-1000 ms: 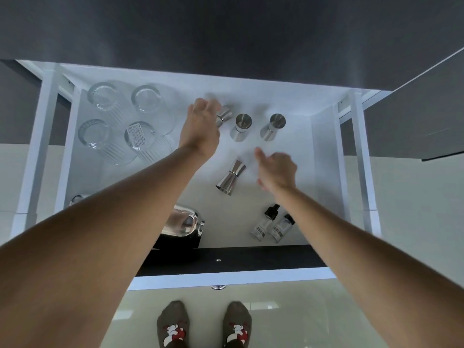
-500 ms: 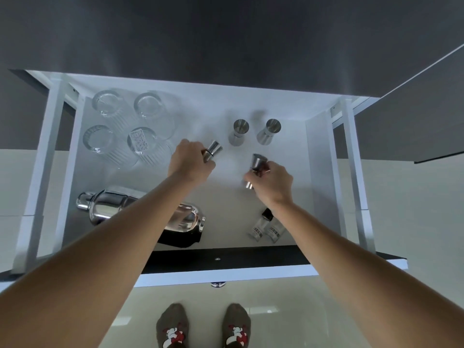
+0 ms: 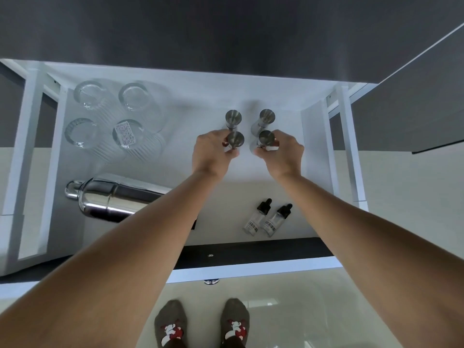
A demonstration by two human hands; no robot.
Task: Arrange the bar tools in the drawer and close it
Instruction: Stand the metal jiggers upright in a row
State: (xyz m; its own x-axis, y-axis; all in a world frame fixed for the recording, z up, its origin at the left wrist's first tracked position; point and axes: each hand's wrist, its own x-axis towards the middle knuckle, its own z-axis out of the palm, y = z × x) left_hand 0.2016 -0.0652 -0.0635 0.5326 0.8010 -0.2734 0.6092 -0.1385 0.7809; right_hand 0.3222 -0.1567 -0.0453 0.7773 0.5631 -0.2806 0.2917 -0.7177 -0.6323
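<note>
The white drawer (image 3: pixel 311 172) stands pulled open below me. At its back right, two steel jiggers (image 3: pixel 233 118) (image 3: pixel 267 116) stand upright side by side. Just in front of them my left hand (image 3: pixel 212 153) grips a third steel jigger (image 3: pixel 235 139), held upright. My right hand (image 3: pixel 281 153) grips a fourth jigger (image 3: pixel 266 138) beside it, so the jiggers form a square. A steel cocktail shaker (image 3: pixel 113 197) lies on its side at the front left, partly hidden by my left forearm. Two small dropper bottles (image 3: pixel 258 217) (image 3: pixel 277 219) lie at the front right.
Several clear ribbed glasses (image 3: pixel 130 136) stand in the drawer's back left. The drawer's dark front panel (image 3: pixel 251 252) with a round knob (image 3: pixel 211 281) is nearest me. My socked feet (image 3: pixel 200 322) stand on pale floor. A dark counter (image 3: pixel 226 33) overhangs the back.
Both hands have carried their jiggers toward the back right and set them upright in front of the two standing jiggers. The view has shifted slightly.
</note>
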